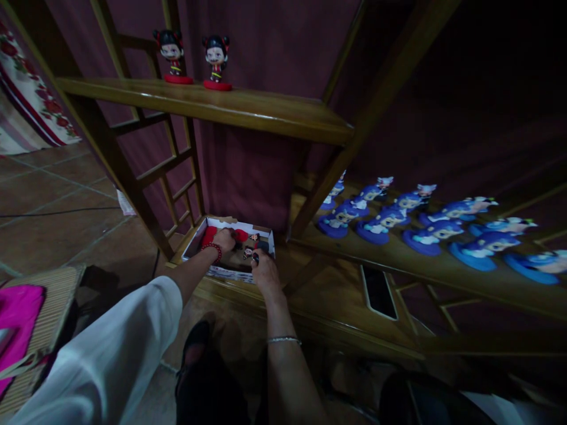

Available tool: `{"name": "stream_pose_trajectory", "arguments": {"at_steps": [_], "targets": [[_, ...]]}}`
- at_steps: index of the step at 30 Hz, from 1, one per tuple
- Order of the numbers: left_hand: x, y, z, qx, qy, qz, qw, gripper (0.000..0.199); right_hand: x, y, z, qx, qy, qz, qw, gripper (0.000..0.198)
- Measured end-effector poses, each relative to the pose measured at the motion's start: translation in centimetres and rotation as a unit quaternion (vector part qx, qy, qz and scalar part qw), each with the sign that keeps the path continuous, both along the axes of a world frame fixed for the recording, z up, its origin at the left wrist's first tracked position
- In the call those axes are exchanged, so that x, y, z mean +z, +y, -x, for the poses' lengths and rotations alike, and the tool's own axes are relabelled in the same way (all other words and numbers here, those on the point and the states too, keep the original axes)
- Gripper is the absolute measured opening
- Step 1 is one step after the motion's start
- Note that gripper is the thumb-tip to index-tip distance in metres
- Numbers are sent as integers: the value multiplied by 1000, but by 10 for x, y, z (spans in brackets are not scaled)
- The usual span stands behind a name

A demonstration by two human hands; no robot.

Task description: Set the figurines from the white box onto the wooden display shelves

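Note:
A shallow white cardboard box (234, 274) lies open on the lowest shelf. Inside are small dark-haired figurines (248, 252) and red round bases (209, 235). My left hand (225, 239), with a red bead bracelet at the wrist, reaches into the box's middle. Its fingers are curled downward, and whatever they grip is hidden. At the front right edge of the box is my right hand (266, 270). Its fingers close around a small dark thing (256, 258), too little of which shows to name.
Two dark-haired figurines (216, 58) on red bases stand on the upper shelf (266, 112). Several blue figurines (385, 221) occupy the shelf at right. A phone (379, 292) lies on the lower ledge. A stool with a pink cloth (20, 313) is at left.

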State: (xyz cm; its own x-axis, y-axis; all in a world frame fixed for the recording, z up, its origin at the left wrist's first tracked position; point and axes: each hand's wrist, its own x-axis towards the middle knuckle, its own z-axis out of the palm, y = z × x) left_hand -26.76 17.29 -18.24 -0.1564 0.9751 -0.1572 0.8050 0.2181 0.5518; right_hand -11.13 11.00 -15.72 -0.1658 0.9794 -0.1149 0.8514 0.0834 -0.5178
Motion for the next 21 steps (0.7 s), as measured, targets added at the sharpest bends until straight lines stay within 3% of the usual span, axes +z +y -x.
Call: {"name": "stream_pose_trajectory", "arguments": {"at_steps": [7, 15, 21], "targets": [[-3, 19, -6, 5, 36, 20, 999, 37, 1, -3, -1, 1, 30, -12, 999, 32], [5, 17, -17, 3, 55, 22, 998, 34, 0, -4, -2, 5, 49, -19, 999, 32], [-9, 22, -19, 3, 67, 5, 998, 41, 2, -4, -2, 3, 55, -15, 998, 31]]}}
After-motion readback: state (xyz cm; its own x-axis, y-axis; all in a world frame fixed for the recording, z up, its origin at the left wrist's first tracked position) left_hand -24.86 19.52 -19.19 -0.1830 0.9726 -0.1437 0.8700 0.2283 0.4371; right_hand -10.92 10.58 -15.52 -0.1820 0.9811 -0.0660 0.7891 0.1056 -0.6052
